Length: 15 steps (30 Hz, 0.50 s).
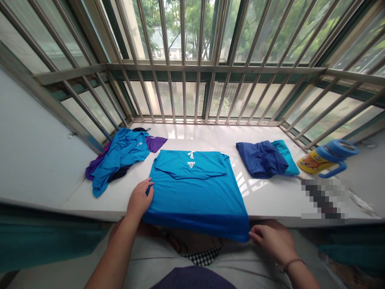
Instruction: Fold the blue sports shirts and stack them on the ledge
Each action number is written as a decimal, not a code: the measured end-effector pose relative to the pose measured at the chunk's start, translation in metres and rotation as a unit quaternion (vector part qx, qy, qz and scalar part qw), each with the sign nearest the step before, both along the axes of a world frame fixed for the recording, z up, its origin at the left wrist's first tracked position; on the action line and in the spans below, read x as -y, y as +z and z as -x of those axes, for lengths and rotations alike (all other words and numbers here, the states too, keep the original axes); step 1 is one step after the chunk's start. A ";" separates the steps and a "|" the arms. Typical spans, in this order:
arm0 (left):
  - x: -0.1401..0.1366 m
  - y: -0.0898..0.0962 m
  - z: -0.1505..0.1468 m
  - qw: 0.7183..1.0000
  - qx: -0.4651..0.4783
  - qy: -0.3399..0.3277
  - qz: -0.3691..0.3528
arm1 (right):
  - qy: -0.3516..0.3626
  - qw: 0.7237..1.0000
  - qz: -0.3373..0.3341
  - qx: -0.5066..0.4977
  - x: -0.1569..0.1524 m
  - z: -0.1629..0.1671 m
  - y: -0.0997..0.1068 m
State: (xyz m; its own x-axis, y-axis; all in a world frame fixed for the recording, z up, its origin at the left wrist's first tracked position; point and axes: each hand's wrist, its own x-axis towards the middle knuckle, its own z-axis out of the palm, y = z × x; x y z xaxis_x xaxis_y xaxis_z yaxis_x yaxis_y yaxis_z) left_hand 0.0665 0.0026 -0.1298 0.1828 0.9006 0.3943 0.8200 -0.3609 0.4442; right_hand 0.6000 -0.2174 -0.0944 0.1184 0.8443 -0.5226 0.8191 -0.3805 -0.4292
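A bright blue T-shirt [192,196] lies partly folded on the white sill, its top portion turned down so that white lettering and a triangle logo show. Its lower end hangs over the sill's front edge. At the shirt's left edge my left hand [140,199] rests with fingers extended, the tips touching the fabric. My right hand [270,240] is closed in a pinch at the hanging lower right corner of the shirt, just off the front of the sill.
A crumpled pile of blue and purple clothes [120,156] sits left. To the right are folded navy cloth [263,158], teal cloth [287,157] and a yellow-blue bottle [326,156] with a handle. Metal window bars [198,96] stand behind the white sill [201,134]. One right-hand patch is pixelated.
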 end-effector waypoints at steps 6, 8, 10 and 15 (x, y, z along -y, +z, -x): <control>0.001 0.003 -0.002 1.000 0.007 0.003 0.003 | 0.016 0.998 -0.035 0.040 -0.006 0.005 -0.012; 0.002 0.004 -0.002 1.000 0.007 0.004 0.002 | 0.020 0.996 -0.057 0.062 -0.010 0.014 0.006; 0.002 0.004 -0.002 1.000 0.005 0.004 0.000 | 0.029 0.995 -0.067 0.072 -0.017 0.025 0.031; 0.002 0.002 -0.001 1.000 0.003 0.003 0.000 | 0.043 0.993 -0.084 0.068 -0.042 0.049 0.060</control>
